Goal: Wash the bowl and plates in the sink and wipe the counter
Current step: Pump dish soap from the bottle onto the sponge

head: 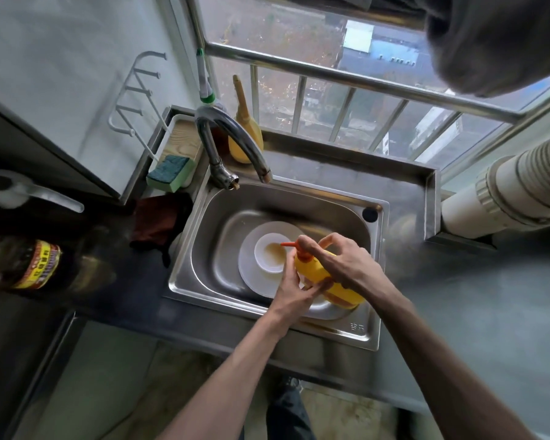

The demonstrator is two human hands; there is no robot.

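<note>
A steel sink [204, 249] holds a white plate [251, 271] with a small white bowl [269, 254] on it; brownish residue lies in the bowl. Over the sink's front right I hold a yellow soap bottle [318, 274] with an orange pump. My right hand [343, 260] grips the bottle from above, its thumb on the pump head. My left hand [294, 289] holds the bottle from below on its left side. The pump nozzle points toward the bowl.
A curved faucet [232, 138] stands at the sink's back left. A green sponge [169, 171] lies in a tray beside it. A dark red cloth [159, 217] lies left of the sink, a dark sauce bottle [29, 262] at far left. White pipe [505, 192] runs at right.
</note>
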